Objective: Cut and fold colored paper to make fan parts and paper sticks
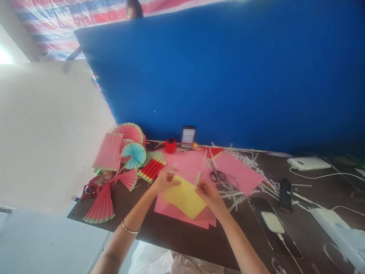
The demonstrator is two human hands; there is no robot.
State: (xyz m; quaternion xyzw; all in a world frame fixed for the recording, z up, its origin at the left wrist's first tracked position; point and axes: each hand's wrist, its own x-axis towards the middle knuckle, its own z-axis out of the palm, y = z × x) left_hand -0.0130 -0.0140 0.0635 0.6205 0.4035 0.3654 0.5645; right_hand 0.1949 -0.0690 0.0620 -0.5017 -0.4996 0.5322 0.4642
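Observation:
A sheet of yellow paper is held between both hands above pink paper sheets on the dark table. My left hand pinches its upper left edge between thumb and fingers. At its right edge, my right hand grips the sheet with curled fingers. A red pleated paper with yellow edges lies just left of my left hand. Black-handled scissors rest on the pink paper beyond my right hand.
Folded paper fans crowd the table's left end. Paper strips are scattered at the back right. A red tape roll and a propped phone stand before the blue partition. A dark tablet-like device lies at right.

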